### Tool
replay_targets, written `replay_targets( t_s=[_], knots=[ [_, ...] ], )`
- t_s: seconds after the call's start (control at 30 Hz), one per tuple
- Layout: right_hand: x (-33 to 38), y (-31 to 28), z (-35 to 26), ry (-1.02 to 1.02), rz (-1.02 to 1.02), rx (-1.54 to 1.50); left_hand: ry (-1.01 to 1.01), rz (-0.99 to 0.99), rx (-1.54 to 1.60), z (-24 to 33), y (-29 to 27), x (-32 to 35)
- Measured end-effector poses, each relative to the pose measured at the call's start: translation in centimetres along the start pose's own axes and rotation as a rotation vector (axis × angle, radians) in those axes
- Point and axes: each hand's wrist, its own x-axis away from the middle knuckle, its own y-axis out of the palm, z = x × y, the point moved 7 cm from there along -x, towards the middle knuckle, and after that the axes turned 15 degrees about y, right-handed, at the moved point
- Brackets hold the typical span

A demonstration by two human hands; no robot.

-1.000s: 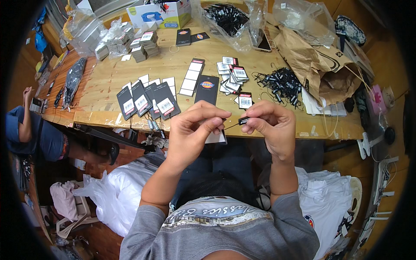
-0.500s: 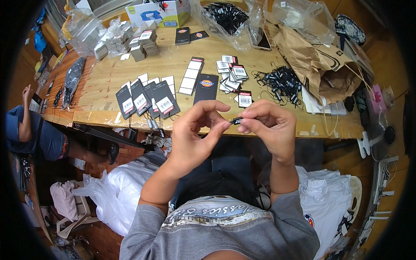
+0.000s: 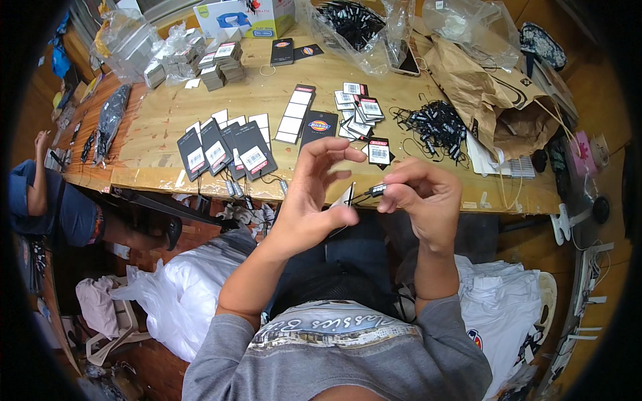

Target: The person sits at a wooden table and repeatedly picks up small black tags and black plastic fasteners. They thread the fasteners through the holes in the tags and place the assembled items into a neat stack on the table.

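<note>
My left hand [image 3: 314, 194] pinches a small card tag [image 3: 344, 198] between thumb and forefinger, its other fingers spread upward. My right hand [image 3: 422, 198] holds a black string fastener [image 3: 374, 191] by its small end, touching the tag's edge. Both hands hover just in front of the wooden table's near edge [image 3: 167, 177]. A row of black hang tags [image 3: 224, 150] with white labels lies on the table to the left of my hands. A tangle of black string fasteners [image 3: 431, 123] lies to the right.
Stacks of tags [image 3: 358, 110], a brown paper bag [image 3: 488, 93], clear plastic bags [image 3: 354, 23] and a box [image 3: 244, 17] crowd the table. White bags [image 3: 190, 294] and folded white shirts [image 3: 501, 301] lie below. Another person [image 3: 47, 194] sits at far left.
My left hand has turned the tag and spread its fingers upward. My right hand has brought the fastener's end to the tag's edge.
</note>
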Motion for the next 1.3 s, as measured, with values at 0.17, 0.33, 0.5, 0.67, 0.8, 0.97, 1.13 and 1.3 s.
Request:
replay_targets(
  t_s=[0.17,0.33,0.5,0.67,0.8,0.97,1.13,1.3],
  knots=[
    [0.3,0.3,-1.7,-0.226,0.158,0.551,-0.426,-0.083,0.491,-3.5,2.0,4.9],
    [-2.9,0.7,2.9,-0.289,0.039,1.069,-0.848,0.222,0.742,-6.7,2.4,9.5],
    [-3.1,1.4,5.2,-0.310,-0.016,1.225,-0.914,0.313,0.771,-8.8,1.2,11.8],
    [-2.1,1.8,5.5,-0.453,0.015,1.262,-0.913,0.289,0.681,-9.3,-0.2,12.7],
    [-1.3,1.9,5.9,-0.495,0.060,1.291,-0.830,0.236,0.476,-9.5,-1.6,12.8],
    [-2.1,0.8,5.6,-0.162,0.017,0.888,-0.687,-0.022,-0.057,-4.4,-3.7,9.9],
    [-2.5,6.8,6.7,0.338,-0.305,0.269,-0.350,-0.730,-1.226,8.6,-9.7,2.9],
    [-4.2,17.3,13.2,0.503,-0.601,0.152,-0.582,-0.857,-1.872,11.3,-19.9,-0.2]
  ],
)
